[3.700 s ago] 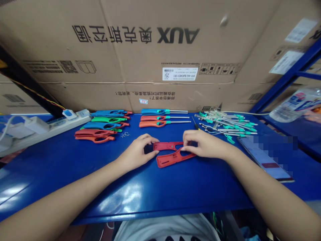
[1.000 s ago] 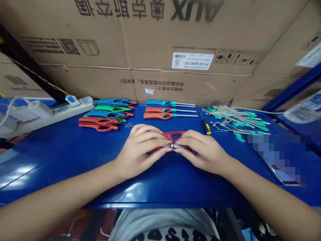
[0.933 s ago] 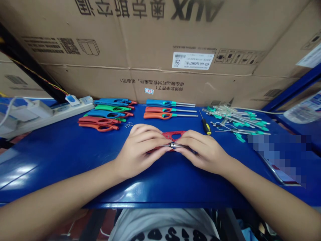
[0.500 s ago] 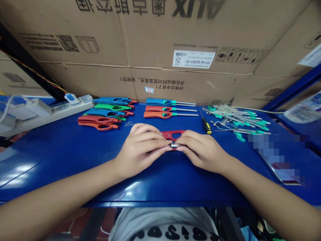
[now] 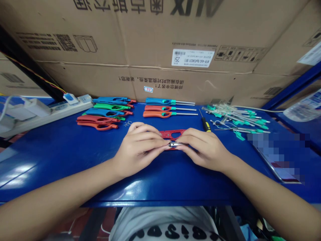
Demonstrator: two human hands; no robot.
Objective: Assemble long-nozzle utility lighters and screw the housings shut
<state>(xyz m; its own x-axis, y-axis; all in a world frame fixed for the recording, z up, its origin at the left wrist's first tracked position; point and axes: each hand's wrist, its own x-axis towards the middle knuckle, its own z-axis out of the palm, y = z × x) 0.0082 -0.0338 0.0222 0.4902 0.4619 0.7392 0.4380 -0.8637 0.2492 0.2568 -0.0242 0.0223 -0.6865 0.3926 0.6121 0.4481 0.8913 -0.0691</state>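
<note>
Between my two hands is a small metal tube point(image 5: 175, 144), its silver part showing in the gap. My left hand point(image 5: 140, 149) pinches its left end with thumb and fingers. The right end is pinched by my right hand point(image 5: 204, 149). Just behind and beneath the tube lies a red plastic handle shell point(image 5: 173, 134) on the blue table point(image 5: 140, 189); the fingers of both hands partly cover it.
Handle shells point(image 5: 100, 117) are stacked at the left, with small screws point(image 5: 127, 123) beside them. Three lighters point(image 5: 170, 108) lie behind my hands. At the right are a screwdriver point(image 5: 206, 123), metal rods point(image 5: 240, 117) and a phone point(image 5: 278, 164). A cardboard box point(image 5: 155, 57) stands behind.
My right hand has shifted slightly right, and more of the metal tube shows between my hands. My left hand keeps its pinch.
</note>
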